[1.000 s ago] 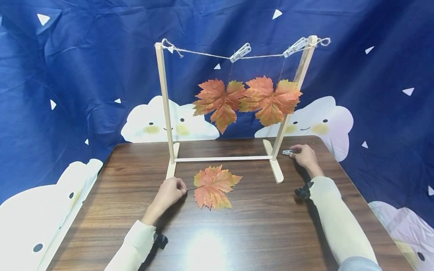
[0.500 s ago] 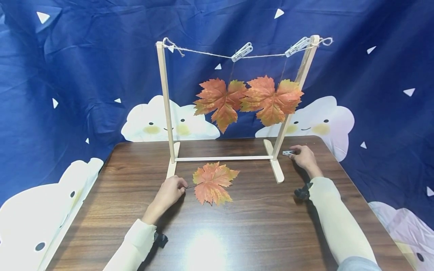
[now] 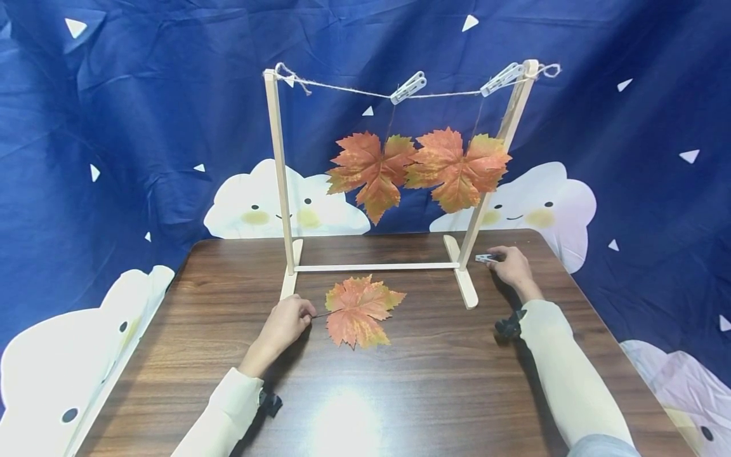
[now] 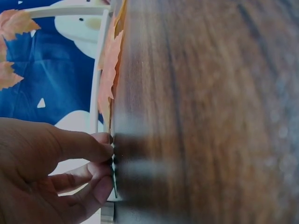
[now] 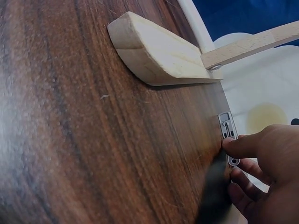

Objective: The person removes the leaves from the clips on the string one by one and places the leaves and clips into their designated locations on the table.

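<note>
An orange and yellow artificial maple leaf lies low over the tabletop, front of the wooden frame. My left hand pinches its thin dark stem between thumb and fingertips; the left wrist view shows the stem close along the table surface. At the right, beside the frame's foot, my right hand pinches a small pale grey clothespin between thumb and fingers. Two similar leaves, one in the middle and one at right, hang from the string by clothespins, the middle clothespin and right clothespin.
The wooden frame has a left post, a right post and a low crossbar. A string is tied between the post tops. Behind the brown table hangs a blue curtain with clouds.
The leaf in my left hand has shifted slightly up and away from me, with the hand moving a little along. My right hand keeps the clothespin at nearly the same spot.
</note>
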